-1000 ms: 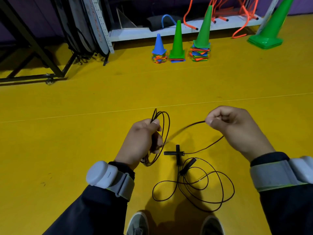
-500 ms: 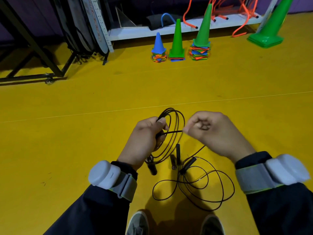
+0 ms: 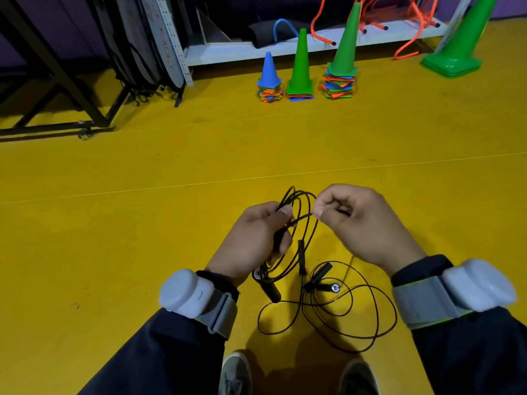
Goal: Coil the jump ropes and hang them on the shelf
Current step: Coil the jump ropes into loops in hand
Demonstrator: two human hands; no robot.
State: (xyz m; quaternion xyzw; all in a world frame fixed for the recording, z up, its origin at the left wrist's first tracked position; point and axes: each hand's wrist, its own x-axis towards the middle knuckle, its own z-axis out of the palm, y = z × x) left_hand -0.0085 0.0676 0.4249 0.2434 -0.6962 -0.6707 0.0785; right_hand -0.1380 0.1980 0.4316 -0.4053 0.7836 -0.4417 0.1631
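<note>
My left hand (image 3: 256, 238) grips a coil of thin black jump rope (image 3: 299, 201), whose loops stand up above my fingers; a black handle (image 3: 268, 286) hangs below my wrist. My right hand (image 3: 359, 223) pinches the same rope's free strand right beside the coil, close to my left thumb. A second black jump rope (image 3: 342, 317) lies loose in tangled loops on the yellow floor (image 3: 142, 223) in front of my shoes, with its handles (image 3: 322, 277) lying among the loops. The white shelf (image 3: 228, 49) stands at the far wall.
A blue cone (image 3: 269, 71), two green cones (image 3: 302, 64) on stacked flat markers and a big green cone (image 3: 462, 38) stand before the shelf. Orange ropes (image 3: 410, 29) hang over the shelf. A black metal frame (image 3: 57, 75) with dark boards leans at the left.
My right hand has swung left from a spread position to the coil, laying another loop onto it. The coil in my left hand has grown and the hanging handles shifted.
</note>
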